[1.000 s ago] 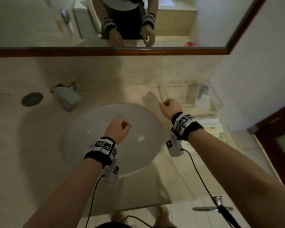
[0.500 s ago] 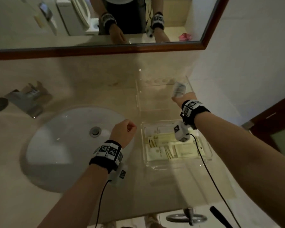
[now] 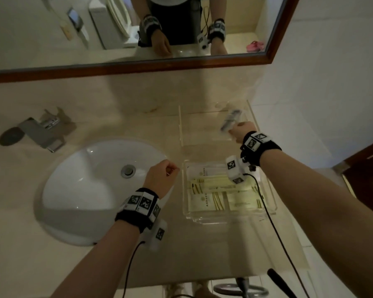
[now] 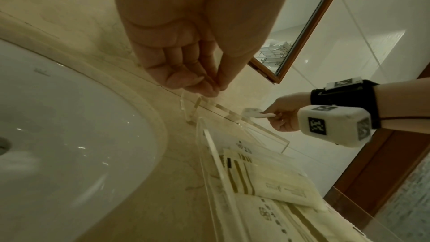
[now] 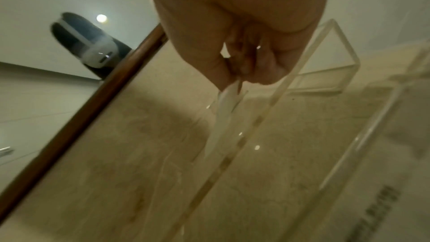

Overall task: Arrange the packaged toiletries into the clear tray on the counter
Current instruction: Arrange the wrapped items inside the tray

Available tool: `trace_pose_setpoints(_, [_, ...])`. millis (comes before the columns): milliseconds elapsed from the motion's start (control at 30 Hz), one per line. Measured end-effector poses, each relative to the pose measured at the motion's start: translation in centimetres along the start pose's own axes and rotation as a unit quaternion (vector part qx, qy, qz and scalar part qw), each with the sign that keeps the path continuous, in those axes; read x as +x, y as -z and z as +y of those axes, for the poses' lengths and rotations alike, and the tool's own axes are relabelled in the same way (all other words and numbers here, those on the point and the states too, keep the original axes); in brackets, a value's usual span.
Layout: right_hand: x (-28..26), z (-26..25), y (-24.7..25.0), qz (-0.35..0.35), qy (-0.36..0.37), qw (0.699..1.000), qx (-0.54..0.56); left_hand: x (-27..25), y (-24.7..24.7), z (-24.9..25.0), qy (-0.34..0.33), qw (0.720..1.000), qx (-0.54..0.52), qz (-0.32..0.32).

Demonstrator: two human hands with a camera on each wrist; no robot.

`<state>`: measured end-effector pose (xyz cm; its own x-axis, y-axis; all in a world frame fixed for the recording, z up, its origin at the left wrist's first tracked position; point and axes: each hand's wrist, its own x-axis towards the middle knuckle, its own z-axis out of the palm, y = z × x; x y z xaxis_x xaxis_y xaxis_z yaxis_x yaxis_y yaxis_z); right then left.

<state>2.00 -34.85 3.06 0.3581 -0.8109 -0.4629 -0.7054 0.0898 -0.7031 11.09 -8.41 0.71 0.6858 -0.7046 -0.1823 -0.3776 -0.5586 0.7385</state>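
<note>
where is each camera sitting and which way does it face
Head: on the head, looking down at the sink, clear tray and both forearms.
Left wrist: under the left hand, facing the tray; right hand shows.
Right wrist: under the right hand, facing the mirror, pinching a packet.
All three show acrylic trays.

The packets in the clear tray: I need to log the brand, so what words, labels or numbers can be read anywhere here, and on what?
No text can be read.
Cream packets in the clear tray: dark print and gold stripes, too blurred.
Sink: small script mark on the rim, too small.
Wrist bands: black-and-white square code markers, no words.
Wrapped item in the right hand: blurred.
</note>
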Motion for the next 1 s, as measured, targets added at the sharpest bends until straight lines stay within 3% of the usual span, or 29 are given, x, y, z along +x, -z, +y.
trace_pose_setpoints(133, [-2.1,0.5,-1.1,-0.059,0.025,0.995,0.074,0.5,0.1,1.1,0.005,0.999,-0.036,0.01])
trace_pose_setpoints(267, [-5.0,1.7,-1.6,-0.151,0.077,0.984,0.064,0.7,-0.2,3.0,0.031,0.99,-0.138,-0.001])
trace_pose_setpoints(367, [-7.5,2.7,-1.6,-0.198,0.163,0.962,-0.092,0.6,-0.6,3.5,0.069,0.961,-0.264,-0.042])
trace_pose_setpoints(433, [-9.0,3.2,-1.5,-0.246,0.198,0.927,-0.201,0.4,-1.0,3.2,0.073,0.959,-0.266,-0.06])
trace_pose_setpoints(500, [-10.3,3.5,-1.3,-0.277,0.219,0.9,-0.254,0.0,-1.4,2.8,0.077,0.96,-0.262,-0.061])
trace_pose_setpoints(600, [-11.1,4.1,-0.8,-0.279,0.238,0.882,-0.297,-0.6,-1.6,2.3,0.114,0.939,-0.317,-0.065])
trace_pose_setpoints(733, [-11.5,5.0,-0.5,-0.299,0.224,0.853,-0.364,-1.7,-1.7,1.8,0.093,0.947,-0.273,-0.144])
trace_pose_setpoints(867, [-11.7,6.0,-0.2,-0.271,0.205,0.87,-0.358,-2.3,-2.1,1.9,0.082,0.947,-0.231,-0.207])
trace_pose_setpoints(1000, [-11.7,7.3,-0.2,-0.282,0.171,0.895,-0.3,-2.8,-2.2,2.2,0.054,0.958,-0.193,-0.207])
